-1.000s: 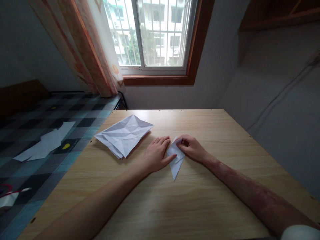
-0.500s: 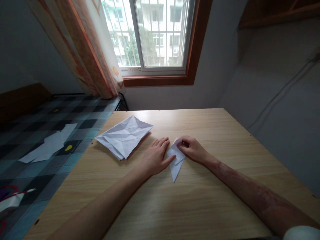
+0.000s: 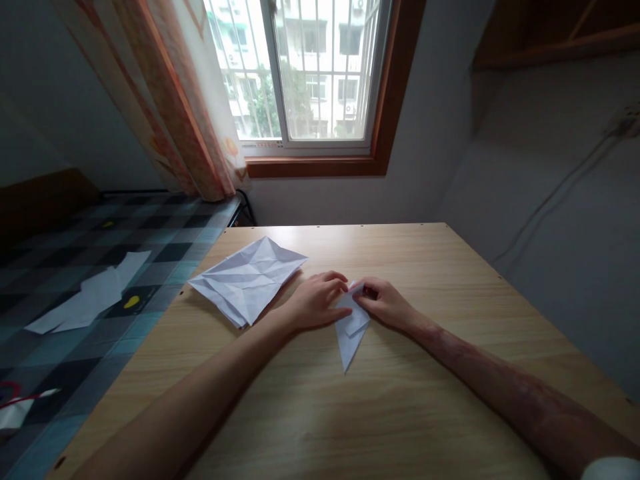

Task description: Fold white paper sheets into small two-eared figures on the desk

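A small piece of white paper (image 3: 351, 337), folded into a kite-like shape with a pointed lower end, lies on the wooden table (image 3: 310, 413). My right hand (image 3: 384, 301) pinches its upper right part between thumb and fingers. On the other side, my left hand (image 3: 320, 301) rests its thumb on the paper's left part. The left fingers curve over towards the top of the paper, with a gap between them and the thumb. Both hands hide part of the upper edge.
Left of my hands lies a stack of larger creased white paper sheets (image 3: 255, 273). Cut paper pieces (image 3: 95, 297) and a red cable (image 3: 25, 399) lie on the checked bed (image 3: 165, 230) to the left. A window (image 3: 320, 80) and a curtain (image 3: 180, 113) are behind the table.
My left hand has lifted from lying flat and curled its fingers towards the top of the paper. My right hand still pinches the upper right part. The view has tilted slightly.
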The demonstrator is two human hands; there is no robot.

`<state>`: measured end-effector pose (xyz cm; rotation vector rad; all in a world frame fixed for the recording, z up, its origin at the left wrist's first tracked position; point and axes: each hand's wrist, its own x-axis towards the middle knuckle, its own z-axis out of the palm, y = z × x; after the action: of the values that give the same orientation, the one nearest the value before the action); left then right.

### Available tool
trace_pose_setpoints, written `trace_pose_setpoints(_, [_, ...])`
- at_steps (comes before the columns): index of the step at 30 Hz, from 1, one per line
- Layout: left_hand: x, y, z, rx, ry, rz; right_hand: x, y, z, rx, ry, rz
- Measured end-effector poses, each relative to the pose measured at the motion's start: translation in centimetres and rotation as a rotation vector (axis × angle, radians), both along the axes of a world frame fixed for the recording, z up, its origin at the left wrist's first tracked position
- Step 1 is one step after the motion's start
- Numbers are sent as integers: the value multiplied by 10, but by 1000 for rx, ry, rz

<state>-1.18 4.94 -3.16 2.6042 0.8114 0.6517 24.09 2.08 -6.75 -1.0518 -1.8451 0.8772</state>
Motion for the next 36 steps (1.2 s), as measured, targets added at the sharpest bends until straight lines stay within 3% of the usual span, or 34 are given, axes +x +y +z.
trace_pose_setpoints(7, [4,-1,-4,-160,-194,-41,0,17,5,-51,-5,24])
trace_pose_setpoints(15, [1,6,-8,-144,-200,37,0,31,-7,21,82,-51])
trace_pose_setpoints(23, [-1,3,-9,-115,-219,265,0,20,-3,125,-9,-24])
trace_pose_setpoints(29, [0,5,-8,-82,-223,128,-3,16,8,338,-106,6])
trace_pose_setpoints(36, [-3,5,-2,-147,-221,74,-2,9,15,302,-212,149])
